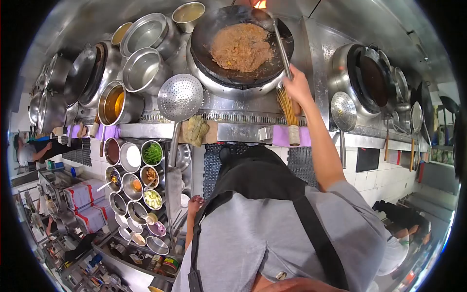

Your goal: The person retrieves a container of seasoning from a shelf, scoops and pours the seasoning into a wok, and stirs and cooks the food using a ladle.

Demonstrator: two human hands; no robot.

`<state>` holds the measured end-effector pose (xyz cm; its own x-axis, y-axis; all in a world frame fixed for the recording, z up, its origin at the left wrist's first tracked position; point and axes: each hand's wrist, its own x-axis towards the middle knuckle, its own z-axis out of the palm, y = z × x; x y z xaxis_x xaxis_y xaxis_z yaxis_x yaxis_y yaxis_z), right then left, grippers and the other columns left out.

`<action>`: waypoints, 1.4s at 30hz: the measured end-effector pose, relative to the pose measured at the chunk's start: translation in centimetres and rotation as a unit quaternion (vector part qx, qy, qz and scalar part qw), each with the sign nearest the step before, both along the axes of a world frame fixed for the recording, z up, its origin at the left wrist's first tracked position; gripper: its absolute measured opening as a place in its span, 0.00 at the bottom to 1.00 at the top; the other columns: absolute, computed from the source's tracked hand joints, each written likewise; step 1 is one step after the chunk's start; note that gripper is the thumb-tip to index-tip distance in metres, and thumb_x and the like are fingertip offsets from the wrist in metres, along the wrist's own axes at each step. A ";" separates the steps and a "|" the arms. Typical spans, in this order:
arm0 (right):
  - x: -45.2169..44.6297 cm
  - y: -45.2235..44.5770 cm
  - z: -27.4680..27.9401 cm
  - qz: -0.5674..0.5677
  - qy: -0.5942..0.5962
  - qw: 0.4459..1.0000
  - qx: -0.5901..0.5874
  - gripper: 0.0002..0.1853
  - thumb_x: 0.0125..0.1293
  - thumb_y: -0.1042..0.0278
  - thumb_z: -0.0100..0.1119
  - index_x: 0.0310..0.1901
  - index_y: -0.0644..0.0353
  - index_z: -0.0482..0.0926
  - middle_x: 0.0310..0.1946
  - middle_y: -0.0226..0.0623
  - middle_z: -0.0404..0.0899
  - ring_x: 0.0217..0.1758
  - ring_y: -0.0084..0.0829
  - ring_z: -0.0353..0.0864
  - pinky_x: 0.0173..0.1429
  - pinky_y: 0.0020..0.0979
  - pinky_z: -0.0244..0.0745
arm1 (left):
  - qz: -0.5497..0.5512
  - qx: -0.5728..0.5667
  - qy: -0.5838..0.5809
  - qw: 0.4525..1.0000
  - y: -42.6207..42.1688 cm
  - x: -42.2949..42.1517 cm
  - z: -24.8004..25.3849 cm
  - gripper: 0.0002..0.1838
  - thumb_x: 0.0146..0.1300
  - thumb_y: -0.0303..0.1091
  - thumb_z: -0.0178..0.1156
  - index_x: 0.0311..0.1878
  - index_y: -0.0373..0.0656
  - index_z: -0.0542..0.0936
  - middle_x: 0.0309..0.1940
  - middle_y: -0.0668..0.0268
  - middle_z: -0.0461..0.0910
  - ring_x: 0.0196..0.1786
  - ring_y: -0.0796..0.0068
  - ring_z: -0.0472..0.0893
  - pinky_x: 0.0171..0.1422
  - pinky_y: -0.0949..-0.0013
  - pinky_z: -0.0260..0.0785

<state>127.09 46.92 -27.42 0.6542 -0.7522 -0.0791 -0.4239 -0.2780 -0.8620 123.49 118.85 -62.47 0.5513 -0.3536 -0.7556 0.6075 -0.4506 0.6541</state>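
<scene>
My right hand (297, 86) is closed around the handle of a long metal ladle (281, 45). The bowl of the ladle rests at the far right rim of a black wok (199, 53). Inside the wok lies a wide mound of brown-orange fried rice or similar loose food (243, 46). Down by my left side, next to the ingredient counter, my left hand (195, 204) hangs with its fingers loosely bent and apart; nothing shows in it. Just below my right hand stands a bamboo wok brush (288, 109).
A perforated strainer (180, 97) and a crumpled cloth (195, 131) lie on the stove edge. Metal pots (142, 70) crowd the left. Several ingredient bowls, one with chopped greens (152, 153), fill the left counter. Flame (260, 4) shows behind the wok. Other people (401, 228) are in the background.
</scene>
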 end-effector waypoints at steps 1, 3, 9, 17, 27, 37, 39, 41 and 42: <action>1.5 -0.8 -0.7 -0.018 -0.003 1.000 0.000 0.27 0.65 0.71 0.59 0.67 0.63 0.74 0.22 0.38 0.77 0.16 0.29 0.75 0.23 0.35 0.72 | 0.016 0.047 0.038 0.998 -1.6 1.1 3.6 0.10 0.75 0.36 0.58 0.54 0.45 0.79 0.37 0.67 0.85 0.37 0.73 0.86 0.32 0.67 0.74; 3.5 -1.7 -2.7 -0.012 -0.018 0.999 0.050 0.27 0.65 0.72 0.60 0.67 0.64 0.74 0.22 0.39 0.78 0.16 0.29 0.76 0.23 0.35 0.71 | 0.053 0.092 0.065 0.992 -4.6 2.6 9.0 0.10 0.73 0.37 0.57 0.53 0.48 0.78 0.35 0.68 0.84 0.36 0.73 0.87 0.28 0.70 0.69; 1.1 2.2 -2.3 0.109 0.006 0.989 0.101 0.30 0.65 0.73 0.61 0.70 0.66 0.71 0.37 0.46 0.86 0.32 0.32 0.86 0.38 0.35 0.80 | 0.020 0.093 0.009 0.995 -5.3 3.4 10.0 0.12 0.73 0.41 0.59 0.54 0.49 0.77 0.35 0.70 0.84 0.34 0.74 0.86 0.30 0.71 0.69; 1.3 -3.4 -1.7 0.068 0.039 0.997 0.009 0.31 0.65 0.72 0.62 0.71 0.65 0.71 0.40 0.45 0.85 0.32 0.32 0.84 0.41 0.32 0.80 | 0.098 -0.002 0.069 0.993 -0.1 0.0 0.2 0.14 0.74 0.42 0.63 0.50 0.41 0.80 0.34 0.64 0.84 0.36 0.68 0.87 0.35 0.65 0.79; -0.8 -1.4 -3.6 0.257 -0.037 0.958 -0.123 0.37 0.66 0.75 0.59 0.77 0.53 0.64 0.37 0.43 0.83 0.36 0.41 0.84 0.43 0.40 0.79 | -0.011 0.112 0.006 0.994 -6.3 2.8 11.0 0.06 0.75 0.39 0.58 0.47 0.50 0.79 0.34 0.70 0.82 0.33 0.72 0.85 0.31 0.68 0.70; -17.0 -2.4 7.2 0.155 0.239 0.919 -0.271 0.40 0.61 0.79 0.58 0.75 0.36 0.68 0.55 0.52 0.83 0.55 0.57 0.83 0.61 0.47 0.77 | -0.002 0.145 0.033 0.989 -6.0 2.9 12.1 0.07 0.73 0.36 0.55 0.50 0.51 0.78 0.34 0.70 0.83 0.35 0.72 0.86 0.32 0.67 0.69; -18.3 -2.1 11.5 0.167 0.230 0.932 -0.226 0.39 0.61 0.80 0.58 0.75 0.40 0.68 0.58 0.53 0.81 0.59 0.57 0.81 0.64 0.45 0.76 | 0.039 0.142 0.086 0.985 -4.3 2.3 8.4 0.08 0.73 0.35 0.55 0.51 0.51 0.78 0.34 0.69 0.83 0.35 0.72 0.86 0.31 0.67 0.68; -18.9 -2.3 14.1 0.178 0.245 0.936 -0.178 0.38 0.61 0.80 0.58 0.75 0.45 0.68 0.65 0.52 0.76 0.66 0.56 0.76 0.69 0.41 0.73 | -0.026 0.127 0.043 0.991 -5.6 3.3 11.3 0.08 0.73 0.35 0.55 0.52 0.50 0.78 0.34 0.69 0.83 0.35 0.72 0.86 0.31 0.68 0.68; -18.7 -2.4 13.8 0.188 0.247 0.934 -0.175 0.38 0.61 0.80 0.58 0.75 0.45 0.68 0.65 0.52 0.76 0.65 0.56 0.77 0.68 0.40 0.73 | -0.058 0.119 0.021 0.991 -6.3 3.6 12.5 0.08 0.72 0.35 0.55 0.52 0.50 0.78 0.34 0.69 0.83 0.35 0.72 0.86 0.31 0.68 0.69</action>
<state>108.41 44.52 -13.63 0.8265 -0.5128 -0.2324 -0.5610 -0.7160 -0.4155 127.09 112.58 -50.02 0.4843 -0.2226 -0.8461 0.5663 -0.6574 0.4971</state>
